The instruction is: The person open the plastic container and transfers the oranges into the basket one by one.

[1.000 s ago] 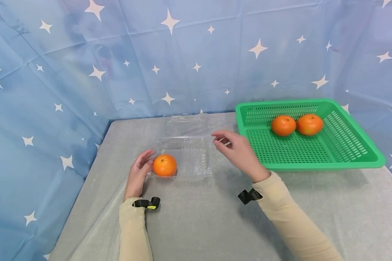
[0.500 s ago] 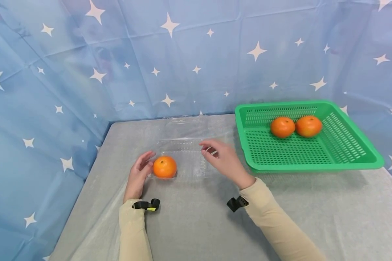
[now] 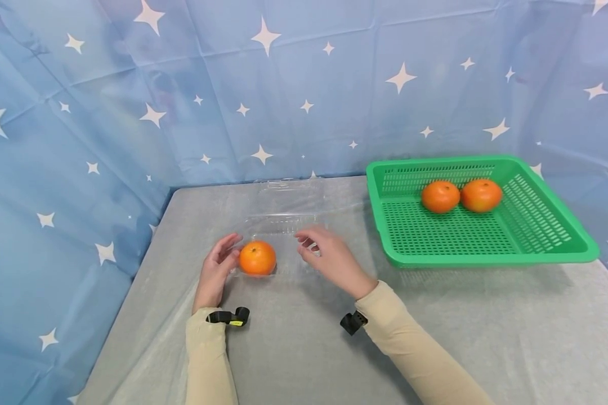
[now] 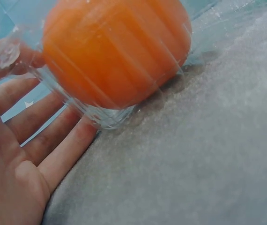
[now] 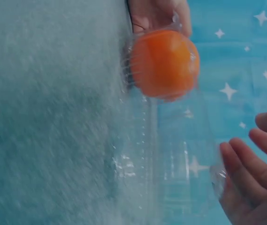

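A blue cloth with white stars [image 3: 304, 84] hangs behind and to the left of everything, well beyond the fingers. Below it lies the grey surface [image 3: 309, 349], which carries all the rest. On it, off to the right of the right hand and well apart from its fingers, stands a green basket [image 3: 552, 247] with slotted walls (two oranges [image 3: 439, 196] sit touching each other near its far wall).

Between the two hands lies a clear plastic box [image 3: 289, 236], its lid folded back away from the person and lying flat on the surface. The left hand [image 3: 215, 273] rests at the box's left side, fingers [image 4: 54, 136] straight and spread, lying against the clear wall; the left wrist view shows the box corner pressed on those fingers. The hand holds nothing in a curl.

The right hand [image 3: 329, 259] hovers over the right part of the box, fingers [image 5: 246, 168] loosely bent and somewhat apart, their tips just beside the box's rim. Whether they touch the plastic cannot be told, and they grip nothing that shows.

An orange [image 3: 257, 258] sits inside the box at its left end, just beyond the left fingers with only the clear wall between, and a little way left of the right fingertips.

A small black band [image 3: 228, 316] sits on each wrist.
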`<action>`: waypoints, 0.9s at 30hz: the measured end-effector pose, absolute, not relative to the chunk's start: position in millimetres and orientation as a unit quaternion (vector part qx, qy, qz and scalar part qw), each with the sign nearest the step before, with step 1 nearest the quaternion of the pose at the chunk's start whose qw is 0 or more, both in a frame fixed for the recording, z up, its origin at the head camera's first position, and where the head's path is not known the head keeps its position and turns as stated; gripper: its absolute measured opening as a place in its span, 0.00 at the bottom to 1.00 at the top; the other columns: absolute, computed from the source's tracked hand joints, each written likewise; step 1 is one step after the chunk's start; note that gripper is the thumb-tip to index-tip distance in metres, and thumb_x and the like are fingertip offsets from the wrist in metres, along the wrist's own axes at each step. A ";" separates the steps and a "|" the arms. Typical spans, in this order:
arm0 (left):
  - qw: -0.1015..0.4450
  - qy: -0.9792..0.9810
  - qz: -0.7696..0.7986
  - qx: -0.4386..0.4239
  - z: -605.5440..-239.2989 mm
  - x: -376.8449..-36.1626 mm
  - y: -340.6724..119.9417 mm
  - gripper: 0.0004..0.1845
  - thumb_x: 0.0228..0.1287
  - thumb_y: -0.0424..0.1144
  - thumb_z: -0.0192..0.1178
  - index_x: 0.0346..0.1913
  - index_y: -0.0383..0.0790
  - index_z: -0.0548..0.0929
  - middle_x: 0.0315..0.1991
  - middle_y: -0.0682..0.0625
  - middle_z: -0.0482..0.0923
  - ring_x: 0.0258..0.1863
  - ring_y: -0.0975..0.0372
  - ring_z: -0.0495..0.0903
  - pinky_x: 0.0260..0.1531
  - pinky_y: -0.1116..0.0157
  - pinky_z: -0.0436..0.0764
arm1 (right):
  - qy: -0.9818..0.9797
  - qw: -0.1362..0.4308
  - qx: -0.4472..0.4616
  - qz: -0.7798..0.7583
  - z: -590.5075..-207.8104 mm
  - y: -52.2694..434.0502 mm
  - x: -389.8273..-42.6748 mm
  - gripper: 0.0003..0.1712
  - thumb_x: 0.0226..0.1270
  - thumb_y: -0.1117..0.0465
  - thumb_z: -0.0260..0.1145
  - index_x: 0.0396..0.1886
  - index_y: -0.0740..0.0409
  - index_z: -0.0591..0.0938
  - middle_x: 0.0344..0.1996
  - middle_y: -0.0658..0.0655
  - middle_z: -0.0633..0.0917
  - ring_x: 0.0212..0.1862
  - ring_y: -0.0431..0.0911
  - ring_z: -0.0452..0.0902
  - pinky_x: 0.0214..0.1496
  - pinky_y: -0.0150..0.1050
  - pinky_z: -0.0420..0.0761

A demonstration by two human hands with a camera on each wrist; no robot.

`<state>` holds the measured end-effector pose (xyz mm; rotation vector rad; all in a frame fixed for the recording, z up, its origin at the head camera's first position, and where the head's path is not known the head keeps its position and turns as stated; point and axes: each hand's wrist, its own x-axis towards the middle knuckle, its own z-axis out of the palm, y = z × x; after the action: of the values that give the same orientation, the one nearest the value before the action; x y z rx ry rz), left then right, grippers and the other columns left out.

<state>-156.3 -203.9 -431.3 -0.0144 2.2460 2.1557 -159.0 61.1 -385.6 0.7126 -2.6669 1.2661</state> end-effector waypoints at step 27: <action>0.019 0.730 0.683 -0.016 -432.4 -156.3 -204.6 0.27 0.62 0.42 0.55 0.63 0.43 0.63 0.60 0.49 0.65 0.56 0.59 0.67 0.50 0.64 0.71 | -0.933 -0.041 0.250 0.257 -396.4 29.1 -157.6 0.35 0.59 0.46 0.59 0.64 0.49 0.61 0.57 0.54 0.66 0.42 0.44 0.73 0.33 0.39 0.76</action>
<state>-156.3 -204.6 -432.4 -0.0492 2.2652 2.1199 -157.6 29.1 -396.4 0.8070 -3.0094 0.8302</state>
